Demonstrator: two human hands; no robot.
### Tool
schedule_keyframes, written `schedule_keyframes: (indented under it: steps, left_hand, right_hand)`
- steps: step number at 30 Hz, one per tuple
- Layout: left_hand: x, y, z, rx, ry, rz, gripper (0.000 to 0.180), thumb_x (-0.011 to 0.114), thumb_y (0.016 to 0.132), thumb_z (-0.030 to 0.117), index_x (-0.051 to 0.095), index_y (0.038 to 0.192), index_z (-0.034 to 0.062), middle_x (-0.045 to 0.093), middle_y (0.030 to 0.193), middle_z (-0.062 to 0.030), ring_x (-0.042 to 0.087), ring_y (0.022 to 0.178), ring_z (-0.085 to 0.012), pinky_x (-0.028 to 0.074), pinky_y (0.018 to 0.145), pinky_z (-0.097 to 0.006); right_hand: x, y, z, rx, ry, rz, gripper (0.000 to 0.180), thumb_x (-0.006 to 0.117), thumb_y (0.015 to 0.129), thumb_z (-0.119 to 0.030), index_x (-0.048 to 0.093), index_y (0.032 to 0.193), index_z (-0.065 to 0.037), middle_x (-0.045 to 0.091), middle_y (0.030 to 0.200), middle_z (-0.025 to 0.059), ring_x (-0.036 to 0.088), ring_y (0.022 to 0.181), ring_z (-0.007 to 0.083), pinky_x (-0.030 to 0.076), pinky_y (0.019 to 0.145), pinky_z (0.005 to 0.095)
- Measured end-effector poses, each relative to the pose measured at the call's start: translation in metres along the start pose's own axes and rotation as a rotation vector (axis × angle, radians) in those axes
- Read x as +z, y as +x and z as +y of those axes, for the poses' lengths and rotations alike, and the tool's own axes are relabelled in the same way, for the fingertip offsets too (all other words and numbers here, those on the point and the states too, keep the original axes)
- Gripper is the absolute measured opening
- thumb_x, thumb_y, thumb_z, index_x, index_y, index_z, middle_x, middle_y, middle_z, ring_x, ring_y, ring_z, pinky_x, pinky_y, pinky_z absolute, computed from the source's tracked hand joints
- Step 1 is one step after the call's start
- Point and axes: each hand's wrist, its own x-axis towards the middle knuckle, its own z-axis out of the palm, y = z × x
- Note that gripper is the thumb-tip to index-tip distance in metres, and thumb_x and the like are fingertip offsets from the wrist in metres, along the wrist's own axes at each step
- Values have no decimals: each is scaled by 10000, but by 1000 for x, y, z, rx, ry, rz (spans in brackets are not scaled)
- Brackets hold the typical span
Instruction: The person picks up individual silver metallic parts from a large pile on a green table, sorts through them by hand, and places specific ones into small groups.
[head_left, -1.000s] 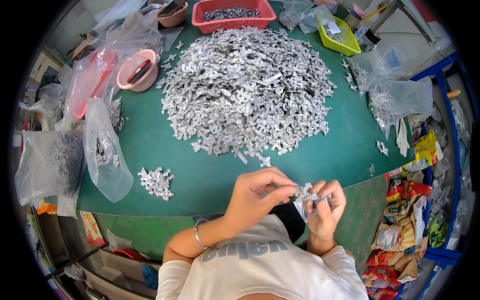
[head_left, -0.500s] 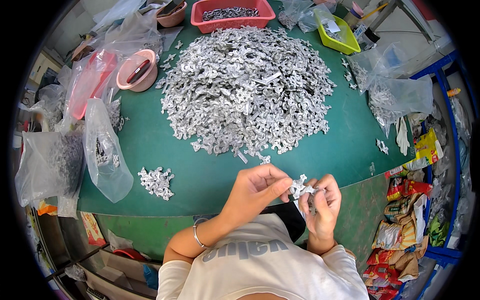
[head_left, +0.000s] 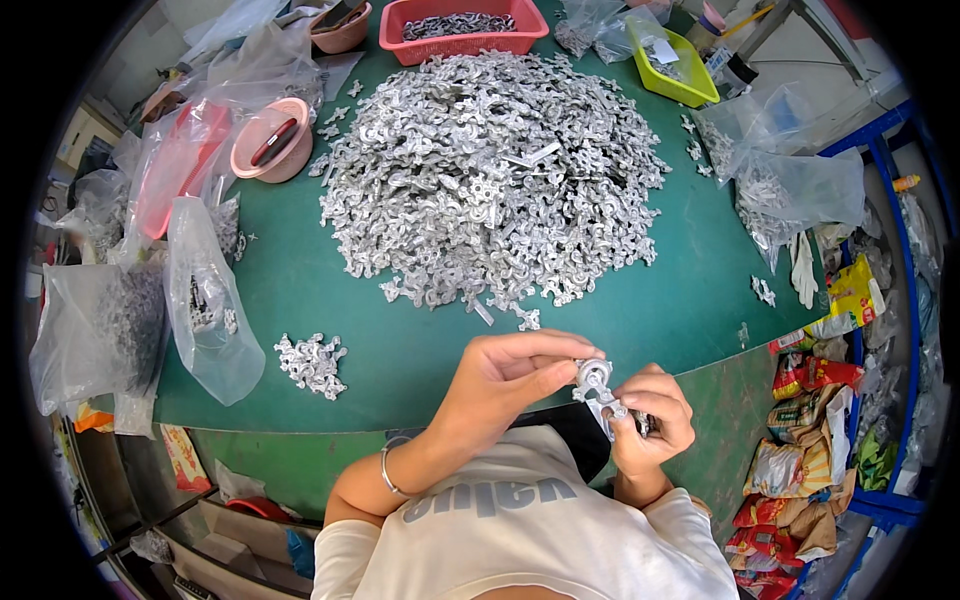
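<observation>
Pinching a shiny, curvy metal piece between thumb and fingers, my left hand shares it with my curled right hand, near the bumpy silver pile.

There is a big green table. A red basket sits at its far end, and a yellow-green basket sits at its far right. A pink bowl is on its left side. Past its right edge stands a blue rack.
</observation>
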Motion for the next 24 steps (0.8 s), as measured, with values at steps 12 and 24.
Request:
schedule_keyframes:
  steps: [12,24]
  left_hand:
    - [-2,-3,-3,229,171,21,126,563,794,-56,597,914,-78,564,990,-142,553,874,-150,472,742,-253]
    - [1,-4,-2,71,107,120,106,588,815,33,582,881,-49,595,767,-73,563,670,-103,498,620,-239]
  right_hand:
    - [2,-2,-6,199,180,-32,190,693,688,-6,554,810,37,593,749,163,551,592,176,422,529,275]
    - [9,-2,-12,730,695,157,120,552,842,-75,469,841,12,590,745,177,416,483,86,330,438,203]
